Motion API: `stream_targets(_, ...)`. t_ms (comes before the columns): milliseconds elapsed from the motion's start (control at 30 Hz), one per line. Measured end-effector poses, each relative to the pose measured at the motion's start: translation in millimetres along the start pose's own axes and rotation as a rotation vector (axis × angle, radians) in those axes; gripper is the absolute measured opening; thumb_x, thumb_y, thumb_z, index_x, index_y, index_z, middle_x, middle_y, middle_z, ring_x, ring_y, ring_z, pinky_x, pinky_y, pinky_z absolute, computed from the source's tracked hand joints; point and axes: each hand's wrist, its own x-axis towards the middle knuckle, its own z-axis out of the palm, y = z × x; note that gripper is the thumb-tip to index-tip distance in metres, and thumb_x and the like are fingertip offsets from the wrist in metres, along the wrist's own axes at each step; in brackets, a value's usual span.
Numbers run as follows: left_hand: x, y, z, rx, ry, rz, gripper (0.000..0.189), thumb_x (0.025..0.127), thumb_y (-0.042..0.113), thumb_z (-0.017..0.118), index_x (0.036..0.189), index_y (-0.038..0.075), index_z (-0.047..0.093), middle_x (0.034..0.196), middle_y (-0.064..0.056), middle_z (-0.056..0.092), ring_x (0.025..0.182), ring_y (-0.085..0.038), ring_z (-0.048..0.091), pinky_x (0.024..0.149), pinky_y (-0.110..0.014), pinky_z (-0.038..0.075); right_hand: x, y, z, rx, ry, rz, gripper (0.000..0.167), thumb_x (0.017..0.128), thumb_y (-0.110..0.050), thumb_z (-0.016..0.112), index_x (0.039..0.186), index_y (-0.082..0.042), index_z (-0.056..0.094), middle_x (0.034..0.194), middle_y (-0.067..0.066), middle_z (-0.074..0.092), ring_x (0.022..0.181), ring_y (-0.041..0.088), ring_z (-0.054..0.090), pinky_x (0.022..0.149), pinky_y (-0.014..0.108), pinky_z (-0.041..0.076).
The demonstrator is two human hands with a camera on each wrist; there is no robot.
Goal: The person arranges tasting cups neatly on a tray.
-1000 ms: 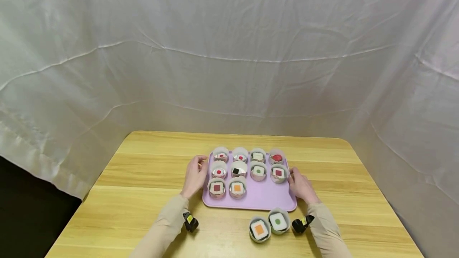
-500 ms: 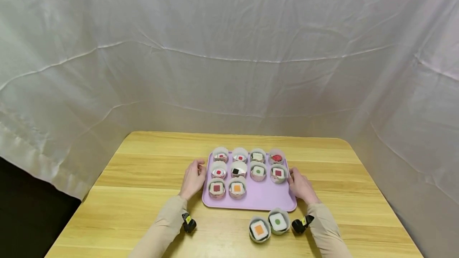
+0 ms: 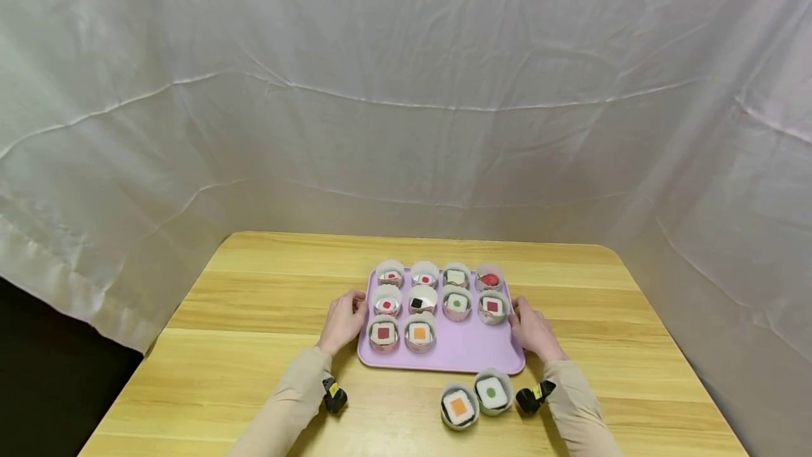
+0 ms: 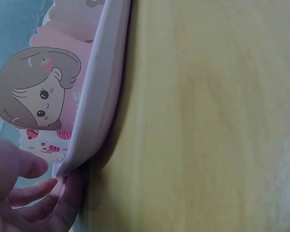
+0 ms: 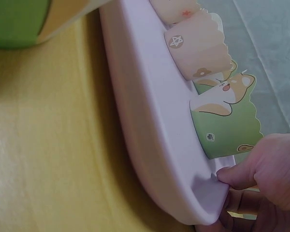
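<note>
A lilac tray (image 3: 469, 348) lies on the wooden table, bearing several paper baking cups with toy-like sushi pieces, such as one with an orange square (image 3: 419, 332) and one with a dark red square (image 3: 383, 333). My left hand (image 3: 345, 319) holds the tray's left edge; in the left wrist view its fingers (image 4: 70, 193) reach beneath the rim and the thumb is above. On the opposite edge, my right hand (image 3: 534, 330) grips the tray, thumb over the rim and fingers underneath. The cups stand in rows, with bare tray at the front right.
Two more cups stand on the table in front of the tray: one with an orange-centred piece (image 3: 459, 407), another with a green-centred piece (image 3: 491, 393), close to the right wrist's camera (image 3: 533, 398). A pale curtain (image 3: 444, 147) surrounds the table's (image 3: 254, 281) back and sides.
My left hand has slid a little along the tray's left edge, toward the front. The right hand, the tray and the cups stay where they were.
</note>
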Motion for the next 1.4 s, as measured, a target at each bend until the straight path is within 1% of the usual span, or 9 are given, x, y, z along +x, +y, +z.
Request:
stream_targets(167,1.2,-1.3,-0.6,0.032,-0.028,0.013,0.023,0.092,0.003,0.062,0.111,-0.007,0.071,0.088,-0.013,0.070,0.080,-0.019,0.062,0.074,-0.032,0.053,-0.4,-1.6,-1.1,-0.002,0.000,0.005,0.025,0.102,-0.011,0.047,0.123,0.001,0.050,0.107,0.028,0.068,0.089,0.037,0.065,0.077,0.053,0.051)
stream_targets(300,2.3,-1.2,-0.8,0.066,-0.050,0.030,0.020,0.091,0.001,0.061,0.106,-0.006,0.071,0.086,-0.013,0.069,0.079,-0.020,0.061,0.074,-0.035,0.053,-0.7,-1.5,-1.9,0.001,-0.003,-0.003,0.024,0.102,-0.011,0.048,0.122,0.002,0.050,0.105,0.028,0.068,0.088,0.037,0.066,0.076,0.052,0.051)
stream_targets(533,4.9,0.8,-1.0,0.085,-0.089,0.002,0.019,0.092,0.003,0.060,0.105,-0.006,0.069,0.086,-0.013,0.067,0.077,-0.020,0.061,0.072,-0.035,0.054,-1.5,0.4,-6.9,0.108,-0.041,-0.001,0.034,0.102,-0.011,0.048,0.130,0.009,0.051,0.103,0.031,0.066,0.069,0.024,0.063,0.058,0.034,0.051)
stream_targets(633,5.7,1.5,-1.2,0.079,-0.095,-0.008,0.019,0.091,0.003,0.060,0.106,-0.006,0.068,0.084,-0.011,0.066,0.075,-0.019,0.059,0.070,-0.033,0.053,-2.4,-1.2,-12.0,0.126,-0.059,-0.008,0.039,0.101,-0.008,0.048,0.134,0.014,0.048,0.107,0.036,0.065,0.062,0.020,0.063,0.053,0.031,0.053)
stream_targets(767,6.1,2.2,-1.9,0.074,-0.107,-0.014,0.018,0.091,0.002,0.059,0.106,-0.006,0.067,0.083,-0.010,0.065,0.074,-0.018,0.058,0.068,-0.031,0.051,-2.0,-5.4,-20.1,0.081,-0.054,-0.013,0.042,0.101,-0.009,0.049,0.135,0.015,0.047,0.109,0.037,0.065,0.064,0.020,0.065,0.056,0.032,0.055)
stream_targets(900,6.0,2.0,-2.8,0.066,-0.116,-0.021,0.018,0.092,0.002,0.058,0.106,-0.007,0.066,0.084,-0.011,0.064,0.073,-0.018,0.058,0.066,-0.030,0.050,-1.3,-11.4,-27.3,0.002,-0.016,-0.044,0.041,0.100,-0.011,0.051,0.133,0.013,0.051,0.105,0.031,0.069,0.077,0.027,0.068,0.063,0.035,0.054)
stream_targets(1067,6.0,1.8,-2.7,0.062,-0.123,-0.030,0.018,0.092,0.001,0.058,0.106,-0.007,0.065,0.084,-0.012,0.064,0.073,-0.018,0.058,0.065,-0.029,0.050,-7.2,-26.5,-38.9,-0.011,0.006,-0.103,0.039,0.099,-0.012,0.054,0.131,0.011,0.055,0.101,0.026,0.071,0.083,0.029,0.068,0.064,0.036,0.054)
stream_targets(1267,6.8,0.8,-1.3,0.076,-0.119,-0.031,0.018,0.092,0.001,0.058,0.106,-0.006,0.065,0.084,-0.011,0.064,0.074,-0.018,0.058,0.067,-0.030,0.050,-19.9,-51.1,-46.6,-0.008,-0.034,-0.215,0.037,0.097,-0.014,0.061,0.126,0.009,0.060,0.105,0.023,0.071,0.084,0.027,0.068,0.068,0.035,0.058)
stream_targets(1400,7.5,1.2,-0.3,0.081,-0.119,-0.034,0.017,0.092,0.002,0.058,0.106,-0.006,0.065,0.084,-0.011,0.064,0.075,-0.018,0.058,0.068,-0.030,0.050,-29.2,-66.1,-46.8,-0.046,-0.108,-0.339,0.038,0.096,-0.018,0.065,0.125,0.006,0.062,0.115,0.025,0.070,0.097,0.036,0.070,0.081,0.045,0.059)
